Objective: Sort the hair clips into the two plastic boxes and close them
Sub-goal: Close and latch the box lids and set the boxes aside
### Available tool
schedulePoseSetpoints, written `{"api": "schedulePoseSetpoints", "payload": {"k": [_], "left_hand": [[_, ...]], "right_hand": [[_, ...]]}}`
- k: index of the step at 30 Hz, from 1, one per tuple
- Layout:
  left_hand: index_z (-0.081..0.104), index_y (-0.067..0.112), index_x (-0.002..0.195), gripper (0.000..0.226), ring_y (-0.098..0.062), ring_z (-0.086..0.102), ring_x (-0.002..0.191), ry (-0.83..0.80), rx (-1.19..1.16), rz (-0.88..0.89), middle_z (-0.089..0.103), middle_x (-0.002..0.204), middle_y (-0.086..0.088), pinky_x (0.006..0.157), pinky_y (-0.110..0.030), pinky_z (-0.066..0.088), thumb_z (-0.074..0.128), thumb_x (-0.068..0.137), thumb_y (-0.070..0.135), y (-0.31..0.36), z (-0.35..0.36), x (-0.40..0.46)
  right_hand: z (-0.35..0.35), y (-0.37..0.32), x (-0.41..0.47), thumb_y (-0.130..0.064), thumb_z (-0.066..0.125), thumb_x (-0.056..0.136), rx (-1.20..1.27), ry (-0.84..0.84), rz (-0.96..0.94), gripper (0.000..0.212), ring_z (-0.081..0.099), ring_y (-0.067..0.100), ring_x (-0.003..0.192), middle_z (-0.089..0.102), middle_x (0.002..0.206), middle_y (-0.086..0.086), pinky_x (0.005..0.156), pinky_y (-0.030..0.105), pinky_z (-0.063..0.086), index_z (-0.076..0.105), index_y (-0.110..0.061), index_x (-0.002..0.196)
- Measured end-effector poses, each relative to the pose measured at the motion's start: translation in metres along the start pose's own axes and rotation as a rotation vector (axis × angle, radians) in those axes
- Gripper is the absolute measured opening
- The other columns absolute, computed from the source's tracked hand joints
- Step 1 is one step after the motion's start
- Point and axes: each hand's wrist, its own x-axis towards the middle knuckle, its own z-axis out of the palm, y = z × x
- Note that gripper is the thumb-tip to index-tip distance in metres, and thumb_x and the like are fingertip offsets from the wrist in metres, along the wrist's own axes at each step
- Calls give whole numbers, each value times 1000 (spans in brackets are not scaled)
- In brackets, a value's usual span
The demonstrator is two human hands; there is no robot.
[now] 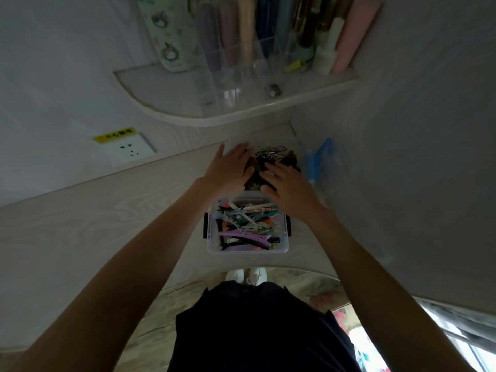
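Pale desk (80, 224): left hand (228, 167), right hand (288, 187) flat on far box (268, 167).

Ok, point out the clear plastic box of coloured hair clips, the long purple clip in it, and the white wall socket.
Clear plastic box of coloured hair clips (248, 249): head view, on its near wall.
Long purple clip (241, 234): head view, mid-body.
White wall socket (130, 149): head view, faceplate centre.
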Motion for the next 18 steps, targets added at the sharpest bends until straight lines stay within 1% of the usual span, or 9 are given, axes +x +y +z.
{"api": "schedulePoseSetpoints", "payload": {"k": [1, 3, 6, 7, 9, 11, 12, 15, 18], "left_hand": [[12, 18, 148, 54, -19, 5, 146, 16, -18, 5, 7, 159, -4, 118, -45, -2, 25, 100, 38, -1, 0, 0], [26, 17, 145, 49, -23, 15, 145, 135, -92, 29, 21, 156, -6, 118, -45, 6, 30, 99, 35, -4, 2, -8], [50, 14, 131, 45, -28, 47, 126, 321, -136, 92, 53, 135, -7, 110, -43, 30, 31, 94, 32, -10, 11, -24], [52, 15, 129, 45, -27, 51, 122, 334, -112, 109, 56, 132, -6, 108, -42, 32, 31, 93, 32, -11, 15, -27], [45, 17, 136, 44, -22, 40, 133, 257, -69, 96, 46, 142, -1, 114, -44, 23, 33, 96, 33, -10, 21, -32], [33, 20, 144, 46, -14, 20, 143, 170, -47, 59, 27, 154, 6, 118, -45, 9, 30, 99, 32, -8, 26, -33], [28, 21, 145, 47, -12, 15, 144, 155, -32, 56, 22, 155, 7, 119, -45, 7, 27, 99, 31, -7, 26, -32], [24, 19, 147, 49, -14, 13, 145, 132, -50, 79, 19, 156, 4, 118, -41, 13, 29, 99, 27, -3, 22, -26], [34, 15, 143, 46, -21, 26, 141, 207, -243, 102, 28, 153, -2, 115, -39, 23, 38, 98, 23, -4, 24, -29]], "right_hand": [[2, 1, 2, -47, 29, 95, -27, -6, 41, 56, 25, 27, 141, 34, 151, 8, 116, 45, 19, 41, -14, 139], [1, 6, 3, -53, 21, 91, -19, 94, 129, 67, 30, 29, 139, 41, 146, 12, 116, 45, 22, 43, -9, 137], [-8, 14, -1, -46, 26, 93, 31, 267, 189, 62, 41, 32, 130, 49, 138, 15, 111, 42, 32, 48, -3, 131], [-8, 13, -2, -44, 26, 93, 29, 293, 172, 59, 45, 32, 126, 53, 134, 14, 108, 42, 35, 51, -4, 128], [-5, 9, -4, -41, 27, 93, 8, 264, 127, 56, 50, 31, 121, 59, 127, 13, 105, 44, 39, 59, -5, 121], [4, 5, -5, -40, 27, 94, -5, 198, 115, 55, 49, 30, 125, 60, 127, 12, 109, 45, 33, 60, -5, 121], [7, 5, -5, -40, 26, 94, 13, 182, 128, 56, 47, 29, 128, 58, 130, 12, 112, 45, 28, 58, -5, 123], [9, 7, -8, -39, 26, 96, 84, 153, 163, 53, 40, 28, 134, 50, 139, 11, 116, 43, 18, 52, -7, 129], [6, 2, -19, -32, 35, 95, 158, 217, 129, 45, 42, 30, 131, 53, 135, 14, 115, 38, 19, 55, -6, 125]]}}
